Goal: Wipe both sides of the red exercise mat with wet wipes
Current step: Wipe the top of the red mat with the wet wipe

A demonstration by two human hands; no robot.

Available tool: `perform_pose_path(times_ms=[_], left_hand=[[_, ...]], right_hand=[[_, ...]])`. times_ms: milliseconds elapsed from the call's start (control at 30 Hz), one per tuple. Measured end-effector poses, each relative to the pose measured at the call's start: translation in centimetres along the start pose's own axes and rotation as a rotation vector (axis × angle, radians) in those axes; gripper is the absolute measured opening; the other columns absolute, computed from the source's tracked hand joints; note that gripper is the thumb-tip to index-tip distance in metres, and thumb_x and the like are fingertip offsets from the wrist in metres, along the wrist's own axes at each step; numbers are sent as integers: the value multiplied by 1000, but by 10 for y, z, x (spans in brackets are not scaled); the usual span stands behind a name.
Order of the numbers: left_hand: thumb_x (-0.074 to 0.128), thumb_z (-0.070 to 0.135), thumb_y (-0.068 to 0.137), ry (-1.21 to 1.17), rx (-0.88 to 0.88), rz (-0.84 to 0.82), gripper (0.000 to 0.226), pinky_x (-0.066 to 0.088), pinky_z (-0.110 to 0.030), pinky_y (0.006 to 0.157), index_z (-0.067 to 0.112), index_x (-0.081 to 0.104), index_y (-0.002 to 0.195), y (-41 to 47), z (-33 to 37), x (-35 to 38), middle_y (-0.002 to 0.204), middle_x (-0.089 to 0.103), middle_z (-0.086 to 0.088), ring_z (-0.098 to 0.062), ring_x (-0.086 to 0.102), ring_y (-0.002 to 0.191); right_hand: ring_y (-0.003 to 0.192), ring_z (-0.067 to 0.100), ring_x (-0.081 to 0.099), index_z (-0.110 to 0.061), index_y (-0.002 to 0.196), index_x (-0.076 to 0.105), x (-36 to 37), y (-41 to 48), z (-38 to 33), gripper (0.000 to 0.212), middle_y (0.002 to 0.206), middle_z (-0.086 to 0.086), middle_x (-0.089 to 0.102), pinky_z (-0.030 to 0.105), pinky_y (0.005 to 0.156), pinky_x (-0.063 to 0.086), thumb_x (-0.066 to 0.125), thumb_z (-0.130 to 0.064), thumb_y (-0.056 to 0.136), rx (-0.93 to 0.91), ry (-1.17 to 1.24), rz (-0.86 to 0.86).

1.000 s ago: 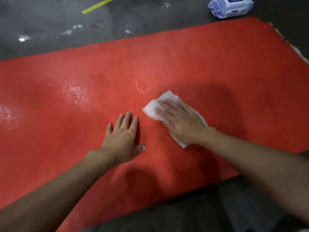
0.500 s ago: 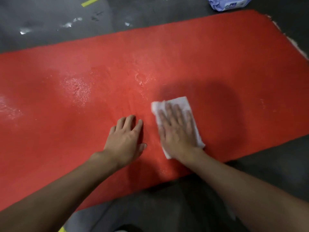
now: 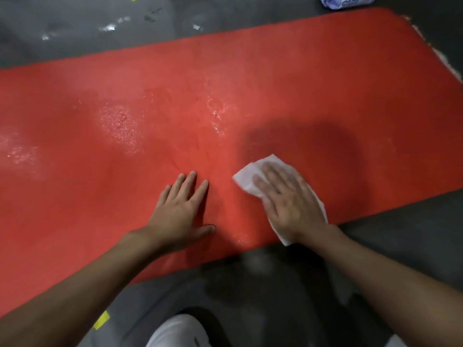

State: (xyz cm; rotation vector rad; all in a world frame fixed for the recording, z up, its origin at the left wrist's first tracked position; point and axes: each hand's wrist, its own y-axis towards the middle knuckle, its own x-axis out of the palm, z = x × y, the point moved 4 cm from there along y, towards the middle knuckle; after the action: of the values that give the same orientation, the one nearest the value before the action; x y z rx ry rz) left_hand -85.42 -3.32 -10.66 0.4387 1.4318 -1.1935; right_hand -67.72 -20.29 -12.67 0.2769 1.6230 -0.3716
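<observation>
Red exercise mat [image 3: 275,78] laid flat on grey floor. Wet wipe [image 3: 246,177] pressed flat under right hand [image 3: 290,204], fingers straight, near edge. Left hand [image 3: 180,209] spread flat on mat — bracing. Mat judged soft, floppy, wet-slick — best taken at near edge for flipping. Wipes pack [image 3: 347,1] far right.

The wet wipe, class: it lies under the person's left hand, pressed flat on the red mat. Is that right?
Wrong hand. In the head view the wet wipe lies under the right hand, pressed flat on the red mat; the left hand rests bare on the mat beside it.
</observation>
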Motion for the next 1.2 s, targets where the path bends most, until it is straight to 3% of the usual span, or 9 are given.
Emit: perform_pose_path(times_ms=[100, 267, 400, 567, 733, 867, 967, 1033, 1200], left_hand=[[63, 68, 77, -11, 8, -53, 113, -4, -42, 122, 30, -10, 156, 0, -2, 1, 162, -22, -3, -22, -21, 148], [69, 62, 76, -92, -35, 1, 111, -3, -43, 121, 33, -1, 156, -1, -1, 1, 163, -17, -4, -23, -19, 149], [65, 67, 74, -112, -82, 52, 104, 2, -45, 120, 40, 6, 155, -7, -11, 5, 164, -8, -4, -24, -12, 150], [64, 46, 78, -93, -101, 148, 78, 27, -50, 108, 36, 29, 146, 4, -11, -15, 152, 24, 0, -28, 20, 140], [71, 48, 74, -125, -110, 163, 83, 35, -46, 100, 29, 34, 146, 7, -31, -18, 144, 33, 7, -24, 29, 131], [62, 50, 81, -141, -171, 217, 60, 29, -51, 104, 32, 44, 135, 17, -32, -22, 146, 30, 1, -28, 24, 137], [57, 55, 85, -92, -193, 165, 56, 20, -64, 109, 41, 36, 135, 16, -43, -14, 159, 12, 2, -30, 5, 148], [57, 58, 84, -66, -185, 188, 58, 23, -63, 107, 44, 34, 135, 17, -46, -12, 157, 17, 4, -29, 9, 146], [61, 66, 77, -59, -214, 227, 75, 29, -55, 100, 43, 28, 141, 19, -53, -18, 152, 26, 10, -24, 20, 138]], right_hand=[[152, 25, 13, -22, 156, 26, 8, -10, -30, 58, 165, 8, 16, 53, 120, 13, 23, -41, 101, 367, -3, 54], [151, 26, 19, -22, 155, 31, 14, -21, -47, 54, 163, 10, 21, 53, 118, 20, 29, -37, 103, -152, -50, 24], [151, 27, 17, -19, 154, 33, 8, -14, -41, 55, 163, 9, 23, 54, 120, 15, 25, -37, 102, 299, 3, 97], [151, 27, 17, -22, 155, 32, 15, -12, -81, 56, 164, 6, 20, 54, 119, 20, 30, -38, 101, -179, -32, 34], [152, 26, 12, -21, 156, 26, 12, 3, -72, 57, 165, 6, 15, 55, 120, 13, 23, -40, 102, 250, 33, 54], [153, 25, 11, -26, 156, 26, 18, -1, -87, 55, 165, 4, 13, 53, 121, 13, 26, -39, 103, -213, -44, -5], [153, 21, 9, -28, 157, 24, 6, 18, -55, 55, 165, 1, 12, 49, 122, 9, 18, -40, 104, 13, -28, 0], [153, 24, 5, -25, 157, 20, 9, 21, -74, 57, 166, 4, 7, 54, 121, 8, 17, -42, 102, 208, -1, -4], [153, 22, 10, -26, 157, 25, 9, 26, -72, 57, 165, 2, 14, 52, 120, 14, 17, -38, 102, -190, -41, -66]])
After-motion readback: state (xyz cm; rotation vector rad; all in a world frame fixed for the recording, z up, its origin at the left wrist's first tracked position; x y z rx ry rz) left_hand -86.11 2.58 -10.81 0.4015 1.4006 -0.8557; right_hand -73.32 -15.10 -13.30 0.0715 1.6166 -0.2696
